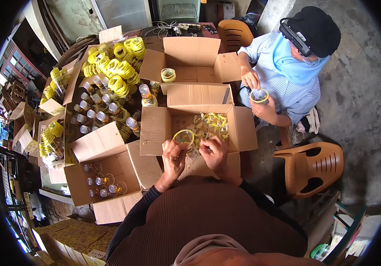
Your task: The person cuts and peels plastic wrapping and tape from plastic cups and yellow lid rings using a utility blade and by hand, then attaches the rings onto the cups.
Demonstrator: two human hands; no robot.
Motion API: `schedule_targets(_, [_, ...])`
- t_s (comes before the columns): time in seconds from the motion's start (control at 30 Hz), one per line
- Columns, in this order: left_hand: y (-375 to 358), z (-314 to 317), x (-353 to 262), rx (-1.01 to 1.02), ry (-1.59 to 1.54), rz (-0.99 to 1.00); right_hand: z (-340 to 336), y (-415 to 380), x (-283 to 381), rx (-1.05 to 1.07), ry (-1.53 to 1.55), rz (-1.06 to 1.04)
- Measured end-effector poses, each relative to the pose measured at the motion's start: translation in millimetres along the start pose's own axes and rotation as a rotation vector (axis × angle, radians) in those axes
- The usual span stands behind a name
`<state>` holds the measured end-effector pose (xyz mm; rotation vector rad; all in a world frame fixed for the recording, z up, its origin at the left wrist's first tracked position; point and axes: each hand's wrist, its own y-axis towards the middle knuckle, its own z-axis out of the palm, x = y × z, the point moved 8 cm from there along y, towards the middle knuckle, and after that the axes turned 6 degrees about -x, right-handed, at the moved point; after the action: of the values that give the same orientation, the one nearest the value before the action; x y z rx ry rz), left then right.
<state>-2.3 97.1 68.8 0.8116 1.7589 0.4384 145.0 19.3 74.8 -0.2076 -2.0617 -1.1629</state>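
My left hand (pixel 174 157) is closed around the side of a clear cup with a yellow rim (pixel 183 138), tilted so that its round mouth shows. Close beside the cup, my right hand (pixel 214 152) has its fingers bent and pinched together; what they hold, if anything, is too small to make out. Both hands are over the near side of an open cardboard box (pixel 156 125). Yellow and pale scraps (pixel 214 125) lie scattered inside that box, beyond my fingers.
Left of me, an open box (pixel 117 167) holds several clear cups. Upright cups (pixel 102 117) and stacked yellow rings (pixel 118 68) crowd the table's left side. Another open box (pixel 192 45) stands behind. At right, a person (pixel 283 80) holds a similar cup (pixel 259 96) near an orange chair (pixel 307 168).
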Motion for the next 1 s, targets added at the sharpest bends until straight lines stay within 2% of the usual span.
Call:
schedule_targets(0.1, [0,1,-2,-0.001,0.005,0.006,5,-3,10,0.022,-0.147,-0.127])
schedule_targets(0.23, [-1,2,3,-0.002,-0.016,-0.020,10,-5,7,0.019,-0.202,-0.177])
schedule_targets(0.33, [-1,3,5,0.004,0.005,-0.029,12,-6,2,0.040,-0.145,-0.117])
schedule_targets(0.4, [-1,2,12,-0.006,-0.093,-0.121,13,-7,-18,0.040,0.177,0.162])
schedule_targets(0.47, [-1,2,15,-0.008,-0.119,-0.149,15,-12,-27,0.054,0.230,0.226])
schedule_targets(0.57, [0,3,15,-0.002,-0.154,-0.186,10,-9,-22,0.038,0.208,0.176])
schedule_targets(0.63, [1,4,14,0.006,-0.161,-0.197,3,-1,-2,0.031,0.017,-0.010])
schedule_targets(0.73, [0,4,13,0.005,-0.165,-0.190,4,-4,4,0.033,-0.082,-0.084])
schedule_targets(0.8, [1,3,7,0.001,-0.117,-0.106,5,-3,6,0.025,-0.114,-0.106])
schedule_targets(0.93, [-4,6,14,0.036,-0.091,-0.173,9,-6,7,0.016,-0.215,-0.150])
schedule_targets(1.0, [-3,5,0,0.027,-0.144,-0.049,9,-3,-2,0.033,-0.208,-0.102])
